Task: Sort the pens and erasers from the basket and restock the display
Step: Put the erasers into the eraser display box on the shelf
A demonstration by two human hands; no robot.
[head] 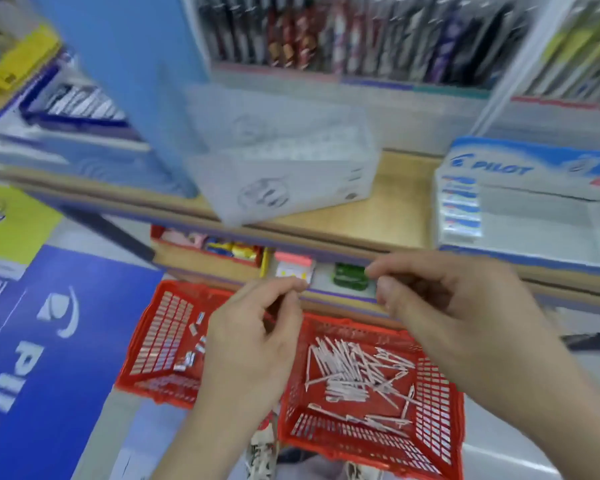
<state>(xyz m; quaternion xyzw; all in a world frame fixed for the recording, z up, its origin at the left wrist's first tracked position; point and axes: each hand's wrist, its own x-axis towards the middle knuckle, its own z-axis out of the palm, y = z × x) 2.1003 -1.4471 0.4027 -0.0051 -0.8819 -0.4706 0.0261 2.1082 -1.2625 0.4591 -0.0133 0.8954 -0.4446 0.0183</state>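
A person holds 2 bare hands up over a red basket (440,403) that sits low down in front of a shelf. The picture is blurry. The left hand (253,341) has its fingers curled in, with the thumb and first finger pinched together at the top. The right hand (444,299) is curled too, its fingertips close together near the left hand. I cannot tell if either hand is holding anything. A heap of thin white pens (357,372) lies in the right part of the basket, under the right hand. A few small erasers (193,344) lie in the left part, just beside the left hand. A wooden shelf (399,209) runs across above the basket. On it stands a clear plastic box (284,168) in the middle and a blue and white Pilot display tray (534,209) at the right. Behind them, rows of dark pens in racks (343,32) stand upright. A blue Pilot sign (49,341) is at the left.
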